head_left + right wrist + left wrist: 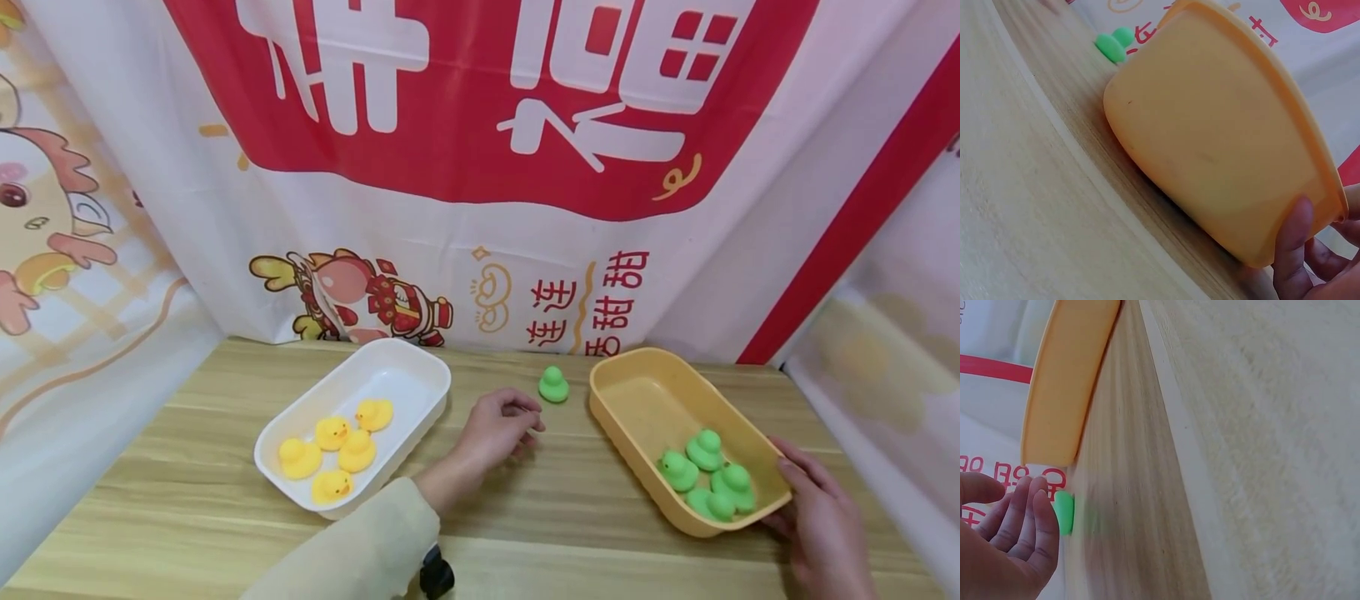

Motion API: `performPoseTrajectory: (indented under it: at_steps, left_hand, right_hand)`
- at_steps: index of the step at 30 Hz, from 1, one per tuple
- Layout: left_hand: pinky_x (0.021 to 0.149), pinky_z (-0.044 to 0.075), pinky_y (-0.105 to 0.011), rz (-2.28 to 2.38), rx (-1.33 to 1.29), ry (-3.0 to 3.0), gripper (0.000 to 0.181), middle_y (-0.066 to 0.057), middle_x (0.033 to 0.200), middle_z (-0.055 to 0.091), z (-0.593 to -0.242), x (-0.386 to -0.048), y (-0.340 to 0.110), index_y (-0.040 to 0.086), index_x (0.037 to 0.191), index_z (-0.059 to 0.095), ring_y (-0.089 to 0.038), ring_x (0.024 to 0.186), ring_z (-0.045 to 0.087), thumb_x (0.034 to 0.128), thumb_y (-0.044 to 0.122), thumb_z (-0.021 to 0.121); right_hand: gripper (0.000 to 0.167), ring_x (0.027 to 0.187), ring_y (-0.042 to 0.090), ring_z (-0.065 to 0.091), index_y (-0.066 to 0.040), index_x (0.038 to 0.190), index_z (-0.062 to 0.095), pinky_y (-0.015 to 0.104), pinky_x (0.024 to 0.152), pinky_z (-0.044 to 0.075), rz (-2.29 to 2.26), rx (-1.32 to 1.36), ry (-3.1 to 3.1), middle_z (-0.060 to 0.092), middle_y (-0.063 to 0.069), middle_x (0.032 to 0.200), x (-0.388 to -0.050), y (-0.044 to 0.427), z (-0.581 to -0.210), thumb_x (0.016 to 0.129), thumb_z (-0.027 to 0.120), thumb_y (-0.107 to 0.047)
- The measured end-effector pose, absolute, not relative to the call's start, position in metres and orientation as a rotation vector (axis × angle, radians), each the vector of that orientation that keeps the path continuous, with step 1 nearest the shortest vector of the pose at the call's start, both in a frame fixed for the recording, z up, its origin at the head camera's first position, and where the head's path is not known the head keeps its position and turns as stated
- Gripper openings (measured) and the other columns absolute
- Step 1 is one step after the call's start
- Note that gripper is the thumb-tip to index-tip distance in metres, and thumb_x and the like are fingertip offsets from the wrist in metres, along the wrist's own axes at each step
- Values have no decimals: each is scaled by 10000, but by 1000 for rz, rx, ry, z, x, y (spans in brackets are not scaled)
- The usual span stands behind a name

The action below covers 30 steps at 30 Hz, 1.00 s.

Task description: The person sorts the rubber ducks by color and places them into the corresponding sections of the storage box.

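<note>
My left hand (501, 427) hovers over the table with its fingers loosely bent and nothing in them. Just beyond its fingertips, a single green rubber duck (553, 385) stands on the wood; in the left wrist view the duck (1065, 512) is partly hidden behind the fingers. At the right, my right hand (823, 521) grips the near right corner of an orange-yellow plastic tub (637, 387). The right wrist view shows the thumb (1294, 240) against the tub's outer wall (1210, 137). Several green rubber ducks (705, 450) lie in the tub's near end.
A white tub (397, 367) sits to the left of my left arm, holding several yellow rubber ducks (356, 450). Behind the wooden table (540, 517) hangs a red and white printed cloth (465, 179), and more cloth hangs at both sides.
</note>
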<state>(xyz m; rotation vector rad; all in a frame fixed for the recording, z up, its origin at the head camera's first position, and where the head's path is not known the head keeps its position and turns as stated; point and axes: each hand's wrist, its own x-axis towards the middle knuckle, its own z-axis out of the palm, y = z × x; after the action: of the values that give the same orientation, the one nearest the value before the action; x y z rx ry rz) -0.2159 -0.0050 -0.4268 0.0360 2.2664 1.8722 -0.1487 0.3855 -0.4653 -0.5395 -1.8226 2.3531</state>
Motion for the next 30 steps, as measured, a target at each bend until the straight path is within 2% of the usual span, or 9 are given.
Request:
performPoseTrajectory:
  at_steps: [11, 17, 21, 26, 30]
  left_hand:
    - [630, 559, -232, 1856, 55, 2427, 153, -83, 953, 757, -436, -236, -1, 38, 1092, 750, -293, 852, 749, 948, 91, 758]
    - [801, 582, -268, 1823, -8, 2529, 192, -58, 1045, 765, -441, -257, 6, 79, 1106, 766, -149, 907, 686, 926, 140, 793]
    - [891, 603, -324, 1797, -30, 2553, 264, -76, 1065, 764, -445, -269, 15, 55, 1137, 758, -166, 956, 691, 906, 158, 831]
    - [925, 603, -350, 1711, -63, 2603, 336, -92, 1071, 749, -447, -280, 28, 40, 1154, 737, -187, 969, 688, 878, 171, 876]
    - [972, 589, -382, 1647, -147, 2657, 402, -119, 1140, 732, -447, -284, 38, 32, 1196, 708, -214, 1022, 674, 868, 174, 892]
  right_hand:
    - [267, 873, 1, 733, -370, 1300, 762, 338, 582, 625, 2319, -626, -1806, 709, -283, 1073, -151, 382, -466, 1115, 588, -290]
    - [274, 890, -19, 724, -375, 1324, 749, 338, 590, 627, 2309, -688, -1802, 694, -305, 1083, -151, 381, -464, 1115, 585, -304]
    - [276, 889, -18, 726, -368, 1324, 753, 337, 593, 629, 2305, -690, -1799, 698, -301, 1083, -149, 382, -463, 1115, 586, -300]
    - [276, 878, -12, 728, -360, 1327, 757, 338, 584, 630, 2292, -708, -1791, 696, -291, 1086, -149, 379, -462, 1111, 597, -297]
    - [271, 884, -8, 725, -363, 1325, 757, 341, 585, 629, 2299, -734, -1771, 705, -284, 1084, -150, 378, -461, 1105, 611, -303]
